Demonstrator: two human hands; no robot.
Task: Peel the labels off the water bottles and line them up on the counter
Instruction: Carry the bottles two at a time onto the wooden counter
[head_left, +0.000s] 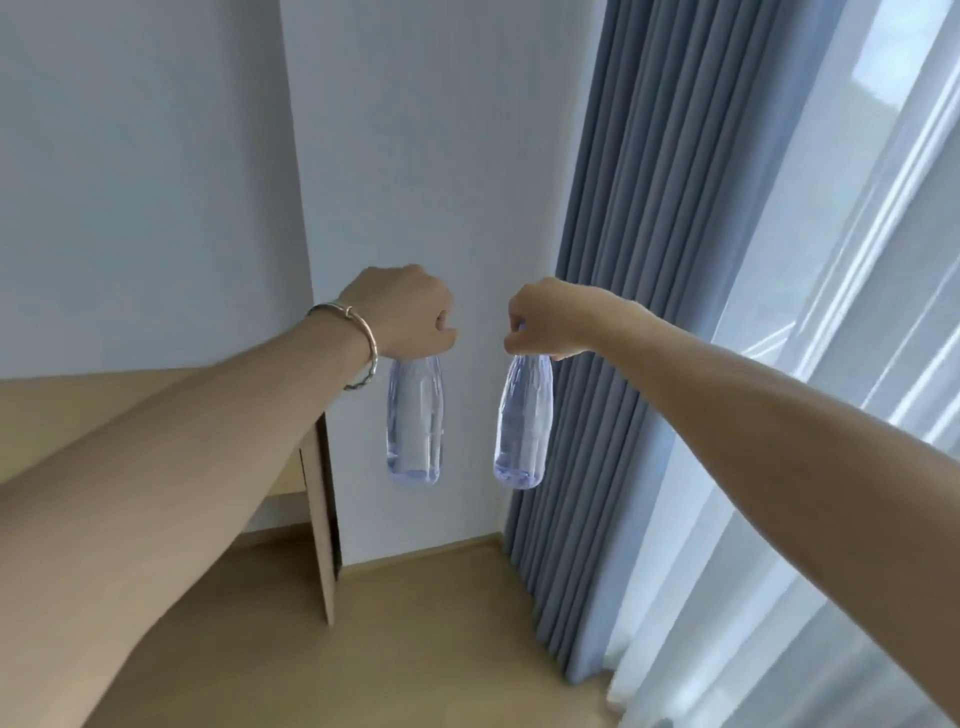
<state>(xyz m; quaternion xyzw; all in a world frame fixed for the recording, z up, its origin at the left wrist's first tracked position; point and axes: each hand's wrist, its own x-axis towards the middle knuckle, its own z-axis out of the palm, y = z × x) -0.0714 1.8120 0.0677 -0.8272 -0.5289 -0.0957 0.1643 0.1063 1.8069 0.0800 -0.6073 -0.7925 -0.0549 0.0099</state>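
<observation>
From the head view, the left hand (410, 312) and right hand (550, 322) are stretched out side by side in front of the wall (415, 156). Each holds a bottle by the top. The left hand's fingers (444, 332) are curled round the neck of the left bottle (414, 421). The right hand's fingers pinch the neck of the right bottle (522, 421), which tilts slightly. Both bottles hang free in the air, near each other but apart, and well off the desk (62, 410) at far left. A curtain (623, 312) hangs to the right.

The bottles are clear with no label showing, so the peeling looks done. How full they are I cannot tell.

They are probably thin plastic that dents under a squeeze and is smooth where the label sat. A full one would be fairly heavy for a neck pinch. The stiff neck and cap ring are the safest hold for carrying. For setting a bottle down upright, a hold round the upper body would likely steady it better, since it could swing or tip when hung from the neck.
</observation>
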